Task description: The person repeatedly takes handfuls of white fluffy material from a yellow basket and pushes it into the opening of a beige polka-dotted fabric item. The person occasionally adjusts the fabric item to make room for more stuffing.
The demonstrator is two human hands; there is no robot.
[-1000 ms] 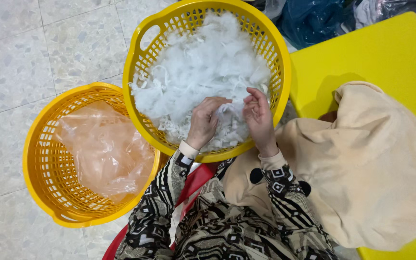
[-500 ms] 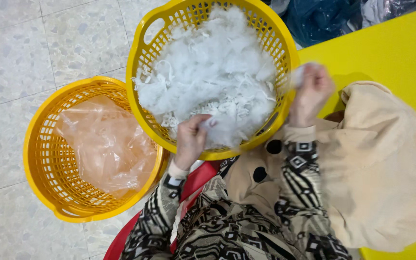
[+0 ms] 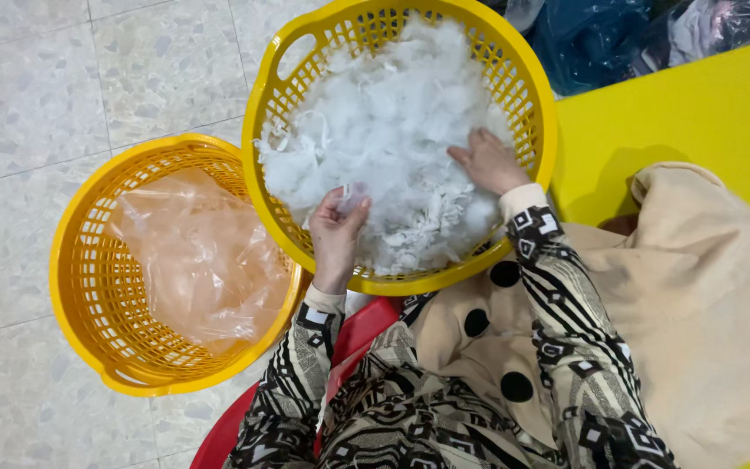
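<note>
Hands are working apart in the white stuffing [image 3: 392, 130] filling the upper basket [image 3: 538, 104]: left hand [image 3: 338, 230] pinching a tuft at its near edge, right hand [image 3: 488, 161] lying flat, fingers spread, further in.

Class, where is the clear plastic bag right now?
In the head view, the plastic bag lies inside the yellow basket on the floor, on the person's left, beside the fluff-filled basket.

2 yellow baskets [image 3: 158, 382] [image 3: 531, 104], 1 clear plastic bag [image 3: 201, 260], 2 hands [image 3: 336, 234] [image 3: 488, 161], 1 beige cloth [image 3: 705, 295]
</note>
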